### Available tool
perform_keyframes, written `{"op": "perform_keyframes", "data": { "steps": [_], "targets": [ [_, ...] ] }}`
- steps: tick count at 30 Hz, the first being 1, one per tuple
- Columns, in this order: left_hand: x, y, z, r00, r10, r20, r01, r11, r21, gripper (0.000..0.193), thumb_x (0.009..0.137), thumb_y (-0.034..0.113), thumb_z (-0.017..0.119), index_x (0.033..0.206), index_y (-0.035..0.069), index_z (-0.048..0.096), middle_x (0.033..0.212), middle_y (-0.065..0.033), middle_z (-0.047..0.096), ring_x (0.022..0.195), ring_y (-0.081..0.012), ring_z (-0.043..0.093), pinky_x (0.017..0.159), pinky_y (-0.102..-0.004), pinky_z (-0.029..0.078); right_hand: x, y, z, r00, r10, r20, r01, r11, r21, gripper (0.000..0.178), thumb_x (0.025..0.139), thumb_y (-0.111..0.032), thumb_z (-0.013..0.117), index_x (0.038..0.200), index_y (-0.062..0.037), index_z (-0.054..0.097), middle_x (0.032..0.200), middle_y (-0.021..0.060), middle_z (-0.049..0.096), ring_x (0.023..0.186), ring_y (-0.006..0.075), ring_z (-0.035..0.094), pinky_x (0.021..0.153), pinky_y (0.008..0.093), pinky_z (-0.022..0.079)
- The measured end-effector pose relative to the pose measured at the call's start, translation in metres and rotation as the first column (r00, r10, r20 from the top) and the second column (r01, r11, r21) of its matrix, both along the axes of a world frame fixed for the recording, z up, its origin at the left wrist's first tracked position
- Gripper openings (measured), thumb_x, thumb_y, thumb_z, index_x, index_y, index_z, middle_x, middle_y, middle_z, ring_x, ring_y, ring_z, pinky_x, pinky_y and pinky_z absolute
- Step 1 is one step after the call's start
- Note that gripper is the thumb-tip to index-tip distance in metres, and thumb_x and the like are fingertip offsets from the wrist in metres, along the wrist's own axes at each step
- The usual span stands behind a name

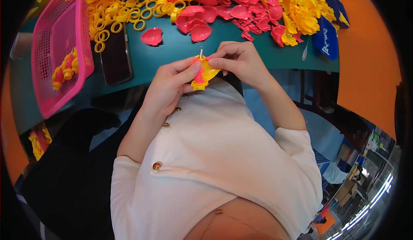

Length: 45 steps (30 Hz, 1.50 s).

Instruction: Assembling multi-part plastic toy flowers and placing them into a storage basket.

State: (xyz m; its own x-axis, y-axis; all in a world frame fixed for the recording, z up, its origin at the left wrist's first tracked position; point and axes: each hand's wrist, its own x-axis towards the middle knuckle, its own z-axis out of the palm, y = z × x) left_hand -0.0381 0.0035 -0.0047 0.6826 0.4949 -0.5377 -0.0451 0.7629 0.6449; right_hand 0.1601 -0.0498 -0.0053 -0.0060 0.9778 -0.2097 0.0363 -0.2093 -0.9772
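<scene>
Between my two hands, just off the table's near edge, is a yellow and red plastic toy part (209,71) with a curved yellow shell and a metal pin (201,53) sticking up from its top. My left hand (174,77) is closed around its left side, thumb on the red piece. With thumb and fingers my right hand (237,60) pinches the upper right edge of the yellow shell. Some fingertips are hidden behind the part. Red cupped shells (151,37) and another red shell (201,33) lie on the table ahead.
Yellow rings (139,24), red pieces (241,12) and yellow pieces (307,7) are heaped along the green table (167,52). On the left a pink basket (64,94) holds several assembled parts beside a dark phone (116,61). A screwdriver (305,52) and blue bin (325,40) are right.
</scene>
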Motion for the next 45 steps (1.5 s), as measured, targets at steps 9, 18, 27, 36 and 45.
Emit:
{"op": "perform_keyframes", "data": {
  "steps": [9, 18, 27, 36, 45],
  "targets": [
    [-0.013, 0.015, -0.009, 0.882, 0.306, 0.358, -0.178, 0.920, -0.348, 0.043, 0.097, 0.021, 0.044, 0.130, -0.006, 0.037, 0.128, -0.0227, 0.047, 0.116, -0.0377, 0.051, 0.097, -0.0448, 0.045, 0.130, -0.048, 0.042, 0.349, -0.518, 0.781, 0.347, 0.845, 0.406, 0.022, 0.074, -0.004, 0.070, 0.096, -0.0027, 0.067, 0.092, 0.0044, 0.066, 0.073, 0.0101, 0.056, 0.063, 0.0205, 0.042],
    [-0.004, 0.014, -0.007, 0.905, 0.254, 0.342, -0.125, 0.926, -0.356, 0.042, 0.097, 0.025, 0.046, 0.126, -0.005, 0.042, 0.124, -0.0207, 0.050, 0.112, -0.0336, 0.054, 0.096, -0.0454, 0.046, 0.144, -0.059, -0.013, 0.684, -0.584, 0.437, 0.516, 0.811, 0.277, 0.008, 0.085, -0.003, 0.063, 0.092, 0.0000, 0.063, 0.091, 0.0048, 0.062, 0.078, 0.0124, 0.060, 0.070, 0.0225, 0.047],
    [0.006, 0.010, -0.011, 0.918, 0.210, 0.336, -0.057, 0.909, -0.413, 0.039, 0.096, 0.025, 0.048, 0.123, -0.004, 0.044, 0.122, -0.0196, 0.052, 0.109, -0.0320, 0.056, 0.095, -0.0461, 0.047, 0.152, -0.092, -0.029, 0.511, -0.743, -0.432, 0.744, 0.634, -0.209, 0.024, 0.087, -0.003, 0.059, 0.109, 0.0062, 0.055, 0.088, 0.0098, 0.063, 0.075, 0.0174, 0.063, 0.069, 0.0240, 0.054],
    [0.010, 0.007, -0.010, 0.938, 0.161, 0.307, -0.056, 0.945, -0.323, 0.039, 0.096, 0.024, 0.047, 0.125, -0.002, 0.044, 0.122, -0.0174, 0.053, 0.110, -0.0284, 0.056, 0.094, -0.0468, 0.047, 0.129, -0.093, 0.033, 0.405, -0.311, 0.860, 0.045, 0.946, 0.321, 0.056, 0.067, -0.001, 0.071, 0.121, -0.0060, 0.056, 0.109, 0.0071, 0.061, 0.110, 0.0166, 0.050, 0.084, 0.0286, 0.046],
    [0.014, 0.005, -0.005, 0.953, 0.163, 0.255, -0.079, 0.948, -0.308, 0.039, 0.097, 0.022, 0.047, 0.127, -0.002, 0.043, 0.124, -0.0148, 0.052, 0.111, -0.0251, 0.056, 0.094, -0.0461, 0.048, 0.115, -0.082, -0.006, 0.268, -0.488, 0.831, 0.534, 0.793, 0.293, 0.054, 0.070, -0.025, 0.080, 0.116, -0.0042, 0.059, 0.066, 0.0014, 0.054, 0.061, 0.0079, 0.049, 0.057, 0.0230, 0.041]
  ]
}}
